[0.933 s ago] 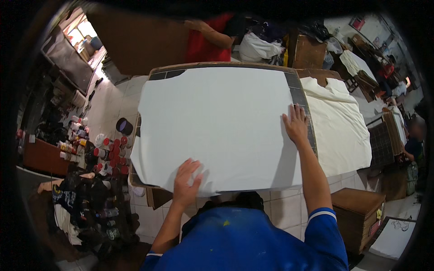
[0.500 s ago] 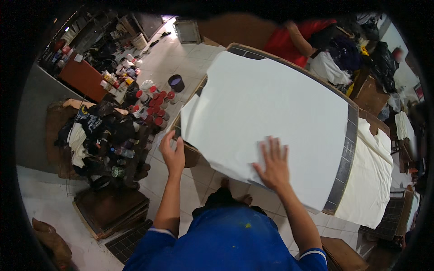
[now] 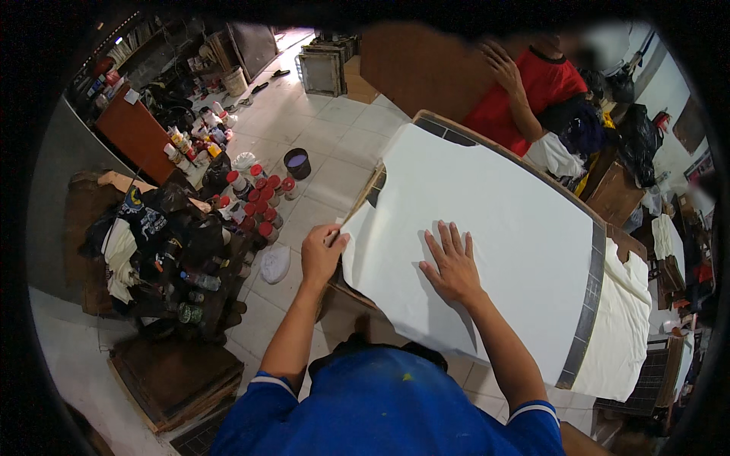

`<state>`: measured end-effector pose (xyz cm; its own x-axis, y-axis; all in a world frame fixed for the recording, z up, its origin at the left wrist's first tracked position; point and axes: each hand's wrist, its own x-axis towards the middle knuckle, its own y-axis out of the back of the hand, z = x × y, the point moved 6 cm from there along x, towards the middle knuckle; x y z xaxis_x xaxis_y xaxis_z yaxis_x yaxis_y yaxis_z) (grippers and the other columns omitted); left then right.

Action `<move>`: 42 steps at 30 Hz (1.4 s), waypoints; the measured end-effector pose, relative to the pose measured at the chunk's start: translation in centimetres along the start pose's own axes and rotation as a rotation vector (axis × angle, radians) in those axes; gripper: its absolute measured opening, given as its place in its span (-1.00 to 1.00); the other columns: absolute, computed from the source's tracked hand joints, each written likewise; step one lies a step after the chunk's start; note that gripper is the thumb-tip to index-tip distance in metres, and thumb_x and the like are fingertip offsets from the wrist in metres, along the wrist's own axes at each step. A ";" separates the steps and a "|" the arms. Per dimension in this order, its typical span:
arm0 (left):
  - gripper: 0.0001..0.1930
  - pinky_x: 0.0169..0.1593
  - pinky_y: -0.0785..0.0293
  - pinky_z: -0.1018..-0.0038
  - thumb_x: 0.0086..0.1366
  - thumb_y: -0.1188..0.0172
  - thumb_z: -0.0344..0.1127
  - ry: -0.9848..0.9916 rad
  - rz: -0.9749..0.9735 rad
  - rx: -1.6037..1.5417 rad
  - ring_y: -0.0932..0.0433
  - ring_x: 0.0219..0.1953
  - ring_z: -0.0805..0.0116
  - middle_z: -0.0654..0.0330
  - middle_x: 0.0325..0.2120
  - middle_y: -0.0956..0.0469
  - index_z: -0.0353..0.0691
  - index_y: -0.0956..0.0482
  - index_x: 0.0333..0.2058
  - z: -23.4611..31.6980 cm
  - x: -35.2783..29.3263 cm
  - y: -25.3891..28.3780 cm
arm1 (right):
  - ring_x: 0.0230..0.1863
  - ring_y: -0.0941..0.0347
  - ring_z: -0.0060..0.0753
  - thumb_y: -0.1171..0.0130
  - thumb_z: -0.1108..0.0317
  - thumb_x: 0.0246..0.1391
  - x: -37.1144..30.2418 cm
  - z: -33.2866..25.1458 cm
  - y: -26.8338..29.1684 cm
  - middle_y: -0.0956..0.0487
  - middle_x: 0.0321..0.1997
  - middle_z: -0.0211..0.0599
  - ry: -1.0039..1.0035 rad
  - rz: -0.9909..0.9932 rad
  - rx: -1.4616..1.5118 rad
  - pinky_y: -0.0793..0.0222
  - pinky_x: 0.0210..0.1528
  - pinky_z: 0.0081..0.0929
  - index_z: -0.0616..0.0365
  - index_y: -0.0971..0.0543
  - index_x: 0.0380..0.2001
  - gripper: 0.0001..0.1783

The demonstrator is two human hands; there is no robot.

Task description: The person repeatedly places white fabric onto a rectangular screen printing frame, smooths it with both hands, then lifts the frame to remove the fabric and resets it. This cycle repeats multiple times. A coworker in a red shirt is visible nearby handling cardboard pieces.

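Holding the right hand (image 3: 456, 275) spread, palm down, over white cloth (image 3: 521, 220) laid across the dark-gridded bench (image 3: 587, 319) — curling the left hand (image 3: 321, 254) at the bench's left edge, beside the cloth; can't tell whether pinching cloth or bench edge. Having cream cloth (image 3: 617, 327) just beyond the bench's right edge.

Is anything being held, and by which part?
The left hand curls at the left edge of the white cloth; whether it grips cloth or board is unclear. The right hand lies flat, holding nothing.

no text is legible; the printed dark cloth (image 3: 146, 218) shows only blurred marks.
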<state>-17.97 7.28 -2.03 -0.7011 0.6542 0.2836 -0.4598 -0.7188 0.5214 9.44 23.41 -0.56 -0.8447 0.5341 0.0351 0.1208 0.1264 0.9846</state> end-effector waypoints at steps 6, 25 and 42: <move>-0.85 -0.12 -0.60 0.30 0.30 -0.35 -0.38 0.008 -0.096 -0.018 -0.68 -0.23 0.14 0.02 -0.22 -0.69 -0.35 -0.67 -0.25 0.5 0.7 -0.1 | 0.71 0.27 0.16 0.11 -0.22 0.44 5.7 -4.8 -0.5 0.07 0.71 0.00 0.002 0.048 -0.004 0.45 0.64 0.32 -0.07 -0.14 0.59 -0.18; -0.69 -0.32 -0.55 0.63 0.42 -0.26 -0.51 0.201 -0.182 -0.636 -0.52 -0.36 0.59 0.25 -0.32 -0.53 -0.33 -0.49 0.10 1.5 0.8 1.6 | 0.70 0.23 0.15 -0.03 -0.17 0.36 9.3 -9.0 -1.2 0.02 0.70 -0.02 0.090 0.041 0.016 0.39 0.63 0.36 -0.05 -0.22 0.56 -0.17; -0.87 -0.39 -0.52 0.37 0.36 -0.27 -0.35 0.177 -0.257 -0.200 -0.59 -0.47 0.37 0.18 -0.41 -0.63 -0.30 -0.63 -0.31 0.2 0.5 2.3 | 0.63 -0.01 0.15 -0.20 0.13 0.31 9.2 -11.1 -1.0 -0.26 0.56 0.02 0.112 0.114 0.314 0.16 0.62 0.27 0.11 -0.49 0.32 -0.43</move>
<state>-19.25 6.03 -0.50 -0.6243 0.7811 0.0114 -0.7182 -0.5797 0.3848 -4.30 18.90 0.68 -0.8665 0.4667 0.1771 0.3569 0.3312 0.8734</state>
